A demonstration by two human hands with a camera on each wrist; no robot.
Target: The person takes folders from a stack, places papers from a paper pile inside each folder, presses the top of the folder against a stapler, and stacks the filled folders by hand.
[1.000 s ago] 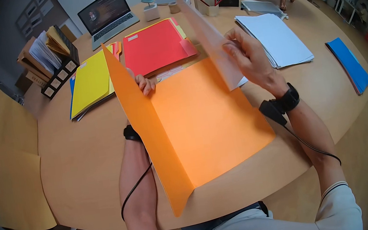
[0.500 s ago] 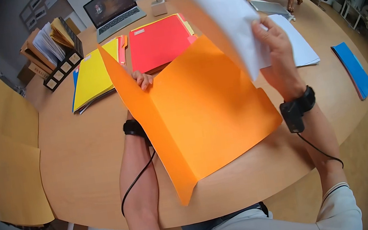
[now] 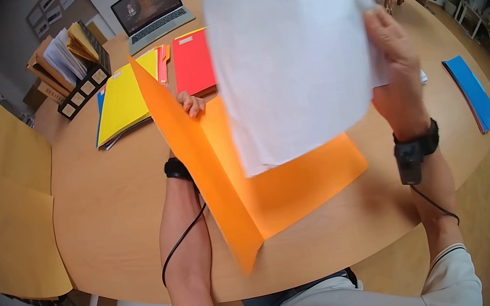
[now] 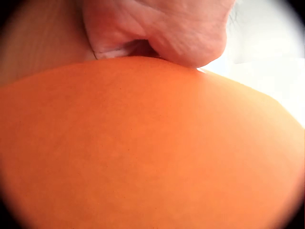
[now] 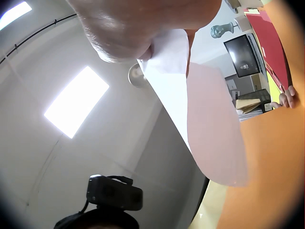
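Note:
An orange folder [image 3: 195, 160] stands opened over the table, its left flap raised and its other panel spread to the right. My left hand [image 3: 192, 105] grips it at the far end near the fold, fingers curled over the edge. In the left wrist view the folder fills most of the picture below that hand. White paper [image 3: 294, 57] hangs above the right panel, hiding much of it; my right hand [image 3: 398, 73] pinches the paper by its right edge. The right wrist view shows the paper [image 5: 214, 124] bending down from the thumb and fingers.
Beyond the folder lie a yellow folder [image 3: 126, 101] and a red folder [image 3: 193, 66]. An open laptop [image 3: 151, 12] and a file holder [image 3: 82, 82] stand at the back left. Blue folded sheets [image 3: 470, 94] lie at the right edge. A wooden chair [image 3: 5, 201] is at left.
The paper has swung from nearly edge-on to broadside above the folder, and my right hand has moved rightward with it. My left hand keeps its grip on the folder.

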